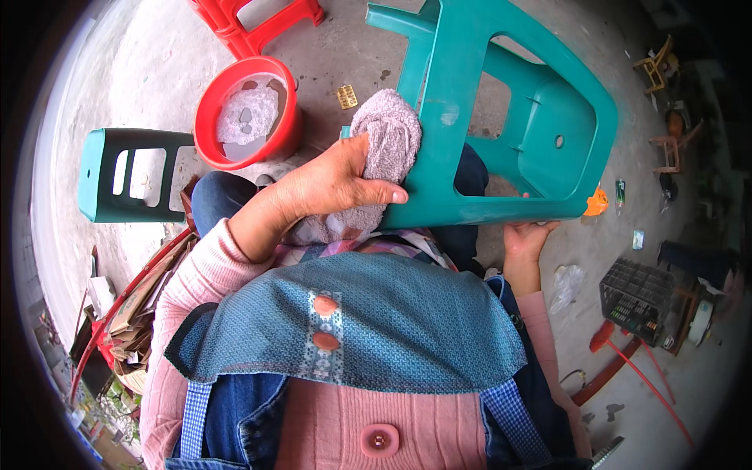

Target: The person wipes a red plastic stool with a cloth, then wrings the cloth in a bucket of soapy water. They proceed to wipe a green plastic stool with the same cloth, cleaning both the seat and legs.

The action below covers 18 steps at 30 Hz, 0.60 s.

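Note:
My left hand [329, 179] is closed on a bunched grey-pink terry cloth [390, 132], which presses against the legs' end of a teal plastic stool [440, 153]. More of the cloth hangs down onto my lap. Tilted on its side above my knees, the stool has its hollow underside partly visible. My right hand [526, 238] grips its lower edge near the seat end, the fingers partly hidden behind the plastic. A red bucket [202, 129] of sudsy water stands on the floor beyond my left knee.
Another teal stool [91, 176] lies at the left, and a red plastic stool [258, 38] is beyond the bucket. Flattened cardboard [132, 311] is piled at lower left. A black crate [634, 294], a clear plastic bag [567, 285] and an orange scrap [597, 202] lie at right.

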Available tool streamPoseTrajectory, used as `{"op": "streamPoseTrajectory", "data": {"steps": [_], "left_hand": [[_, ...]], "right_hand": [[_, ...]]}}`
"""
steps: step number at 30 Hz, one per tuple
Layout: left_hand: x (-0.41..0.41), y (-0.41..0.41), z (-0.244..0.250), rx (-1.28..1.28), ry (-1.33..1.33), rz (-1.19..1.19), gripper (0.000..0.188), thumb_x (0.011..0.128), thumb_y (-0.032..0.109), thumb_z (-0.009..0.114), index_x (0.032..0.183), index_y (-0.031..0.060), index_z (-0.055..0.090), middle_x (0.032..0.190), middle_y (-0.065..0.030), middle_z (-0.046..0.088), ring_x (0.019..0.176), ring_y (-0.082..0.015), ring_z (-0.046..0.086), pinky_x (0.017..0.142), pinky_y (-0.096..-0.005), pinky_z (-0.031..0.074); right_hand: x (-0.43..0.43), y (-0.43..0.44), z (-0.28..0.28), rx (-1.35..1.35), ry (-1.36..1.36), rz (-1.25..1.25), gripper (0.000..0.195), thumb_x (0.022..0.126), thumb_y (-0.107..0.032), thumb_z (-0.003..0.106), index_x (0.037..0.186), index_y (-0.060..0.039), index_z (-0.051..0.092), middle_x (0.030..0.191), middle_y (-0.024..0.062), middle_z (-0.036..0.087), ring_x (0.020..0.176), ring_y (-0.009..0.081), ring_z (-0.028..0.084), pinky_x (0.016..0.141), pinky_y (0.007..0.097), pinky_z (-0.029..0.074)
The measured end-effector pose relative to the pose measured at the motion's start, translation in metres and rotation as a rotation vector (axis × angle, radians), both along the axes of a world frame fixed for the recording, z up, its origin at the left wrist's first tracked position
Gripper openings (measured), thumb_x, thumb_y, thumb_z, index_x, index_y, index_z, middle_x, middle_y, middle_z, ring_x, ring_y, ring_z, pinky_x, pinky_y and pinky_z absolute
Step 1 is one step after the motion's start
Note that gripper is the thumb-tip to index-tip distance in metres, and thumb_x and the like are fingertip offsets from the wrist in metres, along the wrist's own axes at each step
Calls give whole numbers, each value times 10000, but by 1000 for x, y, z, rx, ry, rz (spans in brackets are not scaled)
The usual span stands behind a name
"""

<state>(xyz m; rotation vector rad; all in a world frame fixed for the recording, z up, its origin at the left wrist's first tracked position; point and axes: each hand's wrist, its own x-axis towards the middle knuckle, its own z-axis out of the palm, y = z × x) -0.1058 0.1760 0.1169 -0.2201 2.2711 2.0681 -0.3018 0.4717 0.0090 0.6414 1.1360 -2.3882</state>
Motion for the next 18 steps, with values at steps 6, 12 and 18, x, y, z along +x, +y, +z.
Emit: {"op": "streamPoseTrajectory", "data": {"steps": [6,12,18], "left_hand": [[2,6,-10,-121,-55,-42,421,763,99,680,1131,22,491,1009,-71,605,942,-132,533,878,-311,414],[9,-14,-31,-192,-151,91,254,770,4,615,1019,3,564,865,-51,639,818,-119,577,768,-278,466],[14,-41,-21,-48,74,814,226,797,57,625,1014,9,586,901,-48,629,798,-130,593,718,-243,472]], "right_hand": [[12,10,-23,-202,-39,30,658,797,-668,380,1140,-121,507,1126,82,554,990,240,518,885,458,409],[19,-13,-5,-376,-3,84,766,766,-657,450,1182,-13,448,1164,96,534,1093,248,474,979,427,338],[13,-41,-11,-458,40,133,684,809,-556,500,1219,-18,403,1259,96,457,1171,253,407,1027,416,291]]}}
